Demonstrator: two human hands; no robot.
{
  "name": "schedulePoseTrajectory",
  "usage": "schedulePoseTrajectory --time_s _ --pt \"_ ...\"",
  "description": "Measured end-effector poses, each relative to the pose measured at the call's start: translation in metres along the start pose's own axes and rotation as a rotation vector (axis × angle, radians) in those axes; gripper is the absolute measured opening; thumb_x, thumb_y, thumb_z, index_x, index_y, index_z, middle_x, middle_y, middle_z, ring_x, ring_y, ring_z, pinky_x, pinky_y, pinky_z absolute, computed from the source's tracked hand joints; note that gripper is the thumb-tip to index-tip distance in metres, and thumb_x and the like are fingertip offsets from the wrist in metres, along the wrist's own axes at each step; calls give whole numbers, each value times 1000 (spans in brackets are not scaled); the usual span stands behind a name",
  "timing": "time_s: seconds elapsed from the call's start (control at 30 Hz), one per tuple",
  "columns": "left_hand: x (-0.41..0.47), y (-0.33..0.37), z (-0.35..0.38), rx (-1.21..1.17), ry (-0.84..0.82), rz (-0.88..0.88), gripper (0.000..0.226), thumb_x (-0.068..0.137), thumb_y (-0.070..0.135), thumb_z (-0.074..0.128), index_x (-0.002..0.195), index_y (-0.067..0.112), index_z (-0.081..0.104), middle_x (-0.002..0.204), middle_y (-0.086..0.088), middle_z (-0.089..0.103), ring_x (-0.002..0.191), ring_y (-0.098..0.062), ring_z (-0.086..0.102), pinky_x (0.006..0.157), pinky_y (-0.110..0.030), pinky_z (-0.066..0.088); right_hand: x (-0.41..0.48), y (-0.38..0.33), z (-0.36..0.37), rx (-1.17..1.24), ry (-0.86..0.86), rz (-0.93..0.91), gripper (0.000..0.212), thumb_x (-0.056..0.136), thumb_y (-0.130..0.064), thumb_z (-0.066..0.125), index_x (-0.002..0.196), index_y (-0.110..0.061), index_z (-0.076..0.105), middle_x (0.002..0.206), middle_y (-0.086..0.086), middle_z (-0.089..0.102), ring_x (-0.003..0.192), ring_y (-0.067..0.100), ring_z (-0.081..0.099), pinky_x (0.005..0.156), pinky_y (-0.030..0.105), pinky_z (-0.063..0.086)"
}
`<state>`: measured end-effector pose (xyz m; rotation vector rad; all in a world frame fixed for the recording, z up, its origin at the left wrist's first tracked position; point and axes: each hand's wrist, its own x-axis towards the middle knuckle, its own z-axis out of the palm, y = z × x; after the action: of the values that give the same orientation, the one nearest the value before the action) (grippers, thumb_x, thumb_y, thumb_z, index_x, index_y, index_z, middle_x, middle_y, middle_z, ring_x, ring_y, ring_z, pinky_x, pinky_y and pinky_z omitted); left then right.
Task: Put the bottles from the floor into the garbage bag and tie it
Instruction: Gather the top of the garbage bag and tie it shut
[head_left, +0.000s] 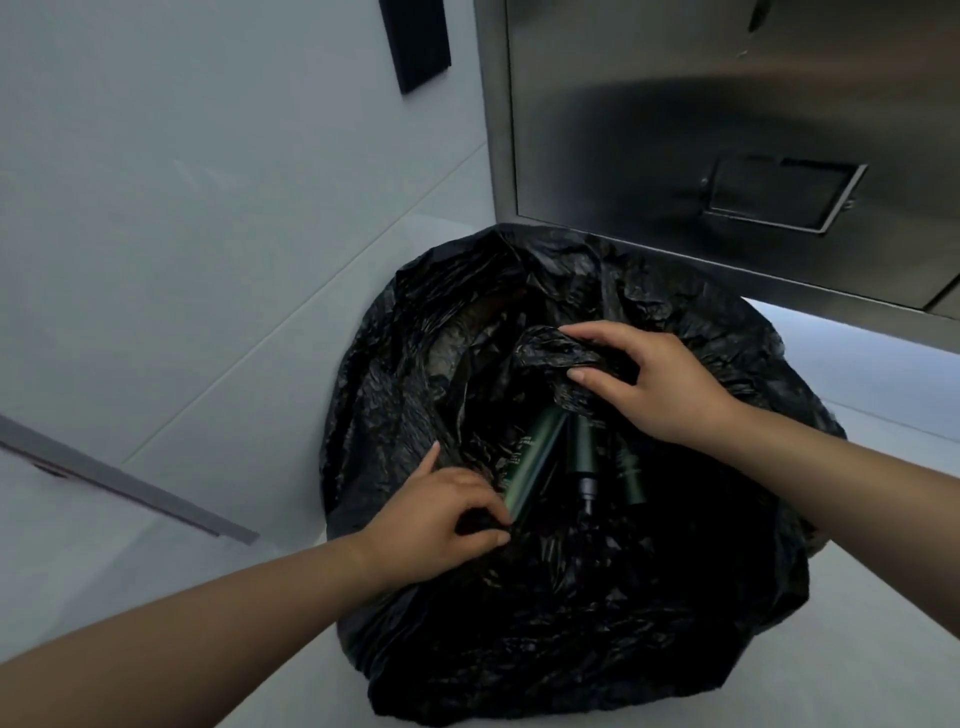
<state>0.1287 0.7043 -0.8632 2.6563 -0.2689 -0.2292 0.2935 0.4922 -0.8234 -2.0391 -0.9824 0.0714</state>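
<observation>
A big black garbage bag (545, 623) sits on the pale floor, its mouth open toward me. Inside lie three dark green bottles: a long one (532, 460) on the left, one with a black cap (584, 467) in the middle, and a shorter one (631, 475) on the right. My left hand (441, 519) pinches the near left edge of the bag's rim, right beside the long bottle's lower end. My right hand (654, 384) grips a bunched fold of the far rim above the bottles.
A stainless steel cabinet (727, 130) with a recessed handle hangs just behind the bag. A pale tiled wall (182, 208) stands at the left, with a dark panel (415, 41) on it. A grey metal strip (130, 483) crosses the lower left.
</observation>
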Motion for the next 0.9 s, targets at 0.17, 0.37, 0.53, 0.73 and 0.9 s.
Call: schedulePoseTrajectory --time_s 0.17,0.37,0.53,0.73,0.9 --pt "11 -1 -7 -165 98 -51 25 83 56 55 101 39 58 119 23 54 116 10 43 117 -39 18 -6 8 -11 -13 46 30 48 77 -57 53 123 -41 51 110 -30 54 109 -13 48 89 -1 32" --pt "-1 -5 -7 42 -154 47 86 61 82 55 136 47 30 150 22 24 141 5 1 113 -34 -15 -2 10 -2 -10 20 34 42 82 -39 63 122 -42 52 103 -42 50 101 -25 46 84 -3 32" --pt "-6 -12 -1 116 -198 113 75 68 75 56 132 42 38 139 15 40 136 0 23 115 -36 -12 3 5 2 -8 -3 37 42 82 -41 62 123 -43 50 105 -38 52 105 -16 50 86 -1 35" --pt "-5 -21 3 64 -172 97 36 86 55 52 110 31 61 109 9 63 107 -7 52 115 -34 22 7 2 5 -24 -25 51 42 82 -43 61 123 -43 50 109 -29 54 109 -9 49 88 8 36" --pt "4 -25 -11 -215 76 -61 23 83 45 63 96 27 68 87 17 65 85 3 59 75 -16 46 12 -3 4 -28 -20 55 42 83 -41 62 123 -43 51 108 -29 56 109 -9 50 88 3 37"
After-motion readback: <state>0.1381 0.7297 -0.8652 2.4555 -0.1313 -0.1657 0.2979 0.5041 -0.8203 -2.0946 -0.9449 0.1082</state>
